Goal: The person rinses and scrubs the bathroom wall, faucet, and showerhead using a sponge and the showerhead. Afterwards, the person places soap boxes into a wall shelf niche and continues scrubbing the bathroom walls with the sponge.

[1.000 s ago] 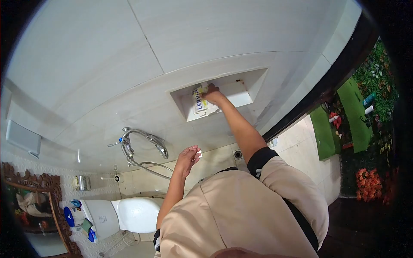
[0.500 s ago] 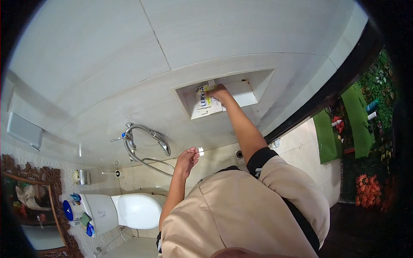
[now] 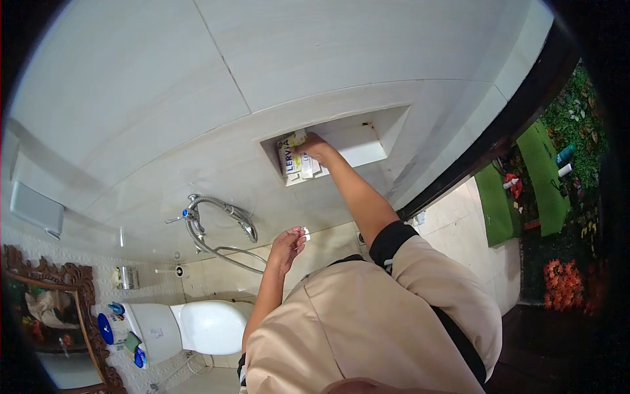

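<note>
My right hand (image 3: 315, 148) reaches into a recessed wall niche (image 3: 367, 146). Its fingers are closed around the edge of a white soap pack (image 3: 287, 157) with blue "LERVIA" lettering and a yellow-green patch. More white packs (image 3: 310, 167) stand against it at the niche's left end, partly covered by the hand. My left hand (image 3: 287, 248) hovers in front of my body, below the niche, with its fingers loosely bent and partly apart. Beside its fingertips is a small white patch (image 3: 306, 234); whether the hand touches it I cannot tell.
A shower tap with a coiled metal hose (image 3: 197, 223) is fixed to the tiled wall on the left. Below it stands a white toilet (image 3: 213, 327) with a tub (image 3: 115, 328) on its tank. A carved mirror frame (image 3: 85, 289) hangs far left. Dark door frame (image 3: 472, 154) at right.
My right hand and the lettered soap pack have shifted left, toward the niche's left end. The pack now stands close to that side wall. My left hand has barely moved.
</note>
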`<act>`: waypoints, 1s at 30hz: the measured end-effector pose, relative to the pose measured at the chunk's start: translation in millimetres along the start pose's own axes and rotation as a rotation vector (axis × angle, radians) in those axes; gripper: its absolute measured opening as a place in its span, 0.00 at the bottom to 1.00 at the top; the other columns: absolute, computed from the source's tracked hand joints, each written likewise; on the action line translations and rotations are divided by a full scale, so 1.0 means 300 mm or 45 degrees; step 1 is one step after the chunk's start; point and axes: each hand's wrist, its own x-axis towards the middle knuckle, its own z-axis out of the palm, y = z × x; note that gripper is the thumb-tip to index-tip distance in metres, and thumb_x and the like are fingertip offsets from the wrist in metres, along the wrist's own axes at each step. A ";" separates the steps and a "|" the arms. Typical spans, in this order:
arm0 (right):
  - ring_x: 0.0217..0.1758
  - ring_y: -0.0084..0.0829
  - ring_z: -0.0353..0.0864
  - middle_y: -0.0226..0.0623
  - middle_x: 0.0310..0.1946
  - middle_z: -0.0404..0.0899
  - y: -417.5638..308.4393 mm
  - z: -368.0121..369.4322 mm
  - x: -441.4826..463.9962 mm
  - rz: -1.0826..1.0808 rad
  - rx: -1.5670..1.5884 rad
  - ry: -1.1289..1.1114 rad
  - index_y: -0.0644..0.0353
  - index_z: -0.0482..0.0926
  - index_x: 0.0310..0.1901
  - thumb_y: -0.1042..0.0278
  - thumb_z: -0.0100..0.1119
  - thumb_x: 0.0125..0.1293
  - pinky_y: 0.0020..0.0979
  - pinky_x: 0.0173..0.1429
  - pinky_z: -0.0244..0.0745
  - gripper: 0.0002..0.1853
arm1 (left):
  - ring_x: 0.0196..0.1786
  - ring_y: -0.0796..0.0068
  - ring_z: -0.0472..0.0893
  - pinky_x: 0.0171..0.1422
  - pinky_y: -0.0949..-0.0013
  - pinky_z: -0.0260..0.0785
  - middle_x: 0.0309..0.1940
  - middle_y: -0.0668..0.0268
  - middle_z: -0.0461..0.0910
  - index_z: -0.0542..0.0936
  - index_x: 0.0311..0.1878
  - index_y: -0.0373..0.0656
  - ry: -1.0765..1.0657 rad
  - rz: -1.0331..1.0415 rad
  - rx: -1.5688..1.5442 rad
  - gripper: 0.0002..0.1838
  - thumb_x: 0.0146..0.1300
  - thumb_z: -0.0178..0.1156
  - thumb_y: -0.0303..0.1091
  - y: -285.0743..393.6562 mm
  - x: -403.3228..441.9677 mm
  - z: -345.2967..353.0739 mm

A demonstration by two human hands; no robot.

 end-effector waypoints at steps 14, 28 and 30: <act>0.51 0.43 0.67 0.48 0.47 0.67 -0.025 0.041 -0.005 0.062 -1.000 0.571 0.69 0.55 0.53 0.53 0.73 0.30 0.36 0.53 0.66 0.50 | 0.34 0.78 0.73 0.40 0.74 0.68 0.35 0.69 0.74 0.70 0.42 0.43 0.056 0.018 -0.031 0.09 0.58 0.49 0.30 0.014 -0.022 -0.019; 0.49 0.47 0.66 0.52 0.44 0.66 0.110 0.098 0.032 -0.497 -0.908 0.732 0.69 0.60 0.49 0.53 0.69 0.36 0.39 0.51 0.64 0.41 | 0.35 0.78 0.74 0.41 0.74 0.68 0.36 0.67 0.74 0.70 0.42 0.42 0.118 0.056 -0.121 0.08 0.58 0.49 0.29 0.015 -0.047 -0.057; 0.49 0.48 0.65 0.51 0.44 0.66 0.199 0.072 0.093 -0.751 -0.945 0.809 0.67 0.62 0.48 0.51 0.66 0.38 0.40 0.52 0.63 0.38 | 0.35 0.79 0.74 0.41 0.75 0.67 0.36 0.69 0.75 0.70 0.43 0.43 0.111 0.075 -0.102 0.09 0.58 0.49 0.30 0.004 -0.046 -0.066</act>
